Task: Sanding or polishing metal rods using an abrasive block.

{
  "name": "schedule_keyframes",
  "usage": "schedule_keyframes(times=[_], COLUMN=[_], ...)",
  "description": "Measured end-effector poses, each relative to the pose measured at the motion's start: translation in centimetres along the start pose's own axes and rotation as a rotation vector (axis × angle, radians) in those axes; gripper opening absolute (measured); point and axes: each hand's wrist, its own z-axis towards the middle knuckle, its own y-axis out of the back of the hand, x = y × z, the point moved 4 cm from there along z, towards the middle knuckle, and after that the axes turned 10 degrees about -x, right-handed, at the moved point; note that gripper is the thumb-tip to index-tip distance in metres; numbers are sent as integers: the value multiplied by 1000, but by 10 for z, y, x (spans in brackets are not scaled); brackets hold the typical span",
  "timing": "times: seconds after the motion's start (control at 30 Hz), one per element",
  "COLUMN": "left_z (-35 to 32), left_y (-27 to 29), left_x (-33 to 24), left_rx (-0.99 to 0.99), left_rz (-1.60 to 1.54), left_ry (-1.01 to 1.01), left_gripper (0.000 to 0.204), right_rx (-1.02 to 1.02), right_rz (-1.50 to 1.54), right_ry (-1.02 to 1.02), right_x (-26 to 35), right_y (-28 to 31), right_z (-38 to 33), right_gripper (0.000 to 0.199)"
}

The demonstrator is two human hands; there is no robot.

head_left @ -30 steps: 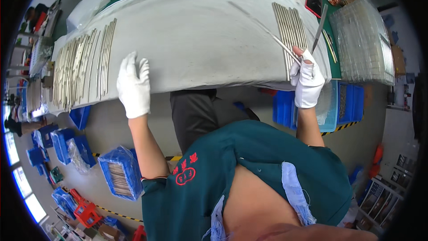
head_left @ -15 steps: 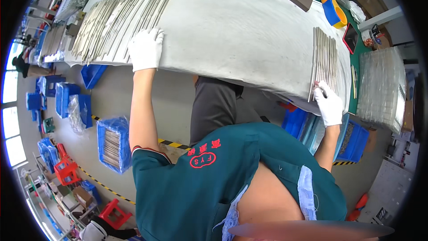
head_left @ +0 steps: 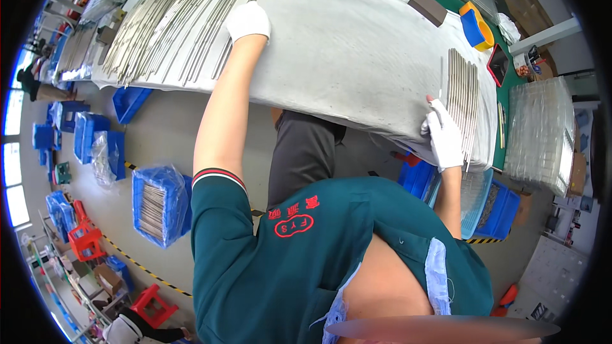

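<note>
Many thin, straight metal rods lie side by side on the white cloth at the left. My left hand, in a white glove, rests over the rods at the right end of this group. Rod ends show above and below it, but its fingers are hidden. A smaller row of metal rods lies at the right of the cloth. My right hand, gloved with a bare fingertip showing, is at this row's near left edge. Its fingers are closed on one rod standing apart from the row.
A brown block, a blue and yellow tape dispenser and a red-edged device lie along the far right. Clear plastic trays are stacked beyond. Blue bins stand below at the right; a bagged bin of rods is at lower left.
My left hand has moved right and farther away across the rods. My right hand has shifted left, and one rod now lies apart from the right row.
</note>
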Motion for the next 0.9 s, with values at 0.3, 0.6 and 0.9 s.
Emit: schedule_keyframes(times=[0.3, 0.6, 0.9], left_z=[11, -14, -179], left_y=[9, 14, 95], left_x=[3, -13, -84], left_rx=[-54, 273, 1057], left_rz=[81, -210, -1550], left_ry=[-16, -26, 629], left_gripper=[27, 32, 13], right_rx=[47, 170, 168], right_rz=[48, -556, -520], right_ry=[-151, 251, 260], right_x=[34, 34, 41], right_y=[-16, -47, -40], right_z=[-14, -2, -13], right_gripper=[51, 39, 38])
